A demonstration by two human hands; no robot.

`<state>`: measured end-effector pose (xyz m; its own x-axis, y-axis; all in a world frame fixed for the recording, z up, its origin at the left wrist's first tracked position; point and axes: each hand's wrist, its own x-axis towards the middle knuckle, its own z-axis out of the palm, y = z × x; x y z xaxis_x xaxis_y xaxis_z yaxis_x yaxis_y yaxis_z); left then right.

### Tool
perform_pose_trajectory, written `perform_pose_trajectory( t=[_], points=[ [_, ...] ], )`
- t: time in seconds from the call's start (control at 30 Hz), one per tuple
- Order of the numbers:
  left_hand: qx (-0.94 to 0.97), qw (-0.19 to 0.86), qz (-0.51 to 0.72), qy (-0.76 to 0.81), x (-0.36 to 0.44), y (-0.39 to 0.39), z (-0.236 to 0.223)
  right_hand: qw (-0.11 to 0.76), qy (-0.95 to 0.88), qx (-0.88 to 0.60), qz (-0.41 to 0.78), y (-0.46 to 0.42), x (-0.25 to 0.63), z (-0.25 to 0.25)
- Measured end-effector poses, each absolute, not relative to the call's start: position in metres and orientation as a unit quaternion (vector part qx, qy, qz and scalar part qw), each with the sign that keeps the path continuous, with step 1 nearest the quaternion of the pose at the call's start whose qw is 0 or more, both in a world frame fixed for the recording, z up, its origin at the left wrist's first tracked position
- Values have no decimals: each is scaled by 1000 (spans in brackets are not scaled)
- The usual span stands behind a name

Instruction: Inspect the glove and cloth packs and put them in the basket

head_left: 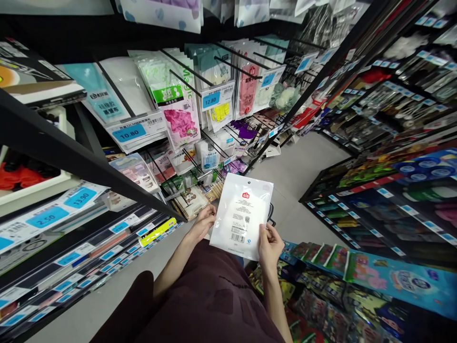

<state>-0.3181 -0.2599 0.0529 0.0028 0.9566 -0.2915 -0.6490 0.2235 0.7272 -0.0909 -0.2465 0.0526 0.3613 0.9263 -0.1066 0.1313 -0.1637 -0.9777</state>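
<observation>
Hold the flat white rectangular plastic packet (240,212) by its edges, leaving print uncovered; now in front of the dark maroon cloth garment (210,297). Pinched at right by the right hand (270,243), with thumb on top; at left, next to the curled left hand (204,222), cannot tell whether gripped. Avoid snagging on thin black metal hooks (185,83).

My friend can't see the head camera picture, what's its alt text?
A right hand holds a white packet with a barcode; the left hand is beside it. Ahead, more packets hang near blue price tags in a shop aisle.
</observation>
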Motion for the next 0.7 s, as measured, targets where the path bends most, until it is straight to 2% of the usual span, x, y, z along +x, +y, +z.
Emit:
perform_pose_trajectory(
  t=[0.7],
  points=[
    [156,653,593,445,-308,-250,44,474,-434,-620,449,-253,-89,43]
  ],
)
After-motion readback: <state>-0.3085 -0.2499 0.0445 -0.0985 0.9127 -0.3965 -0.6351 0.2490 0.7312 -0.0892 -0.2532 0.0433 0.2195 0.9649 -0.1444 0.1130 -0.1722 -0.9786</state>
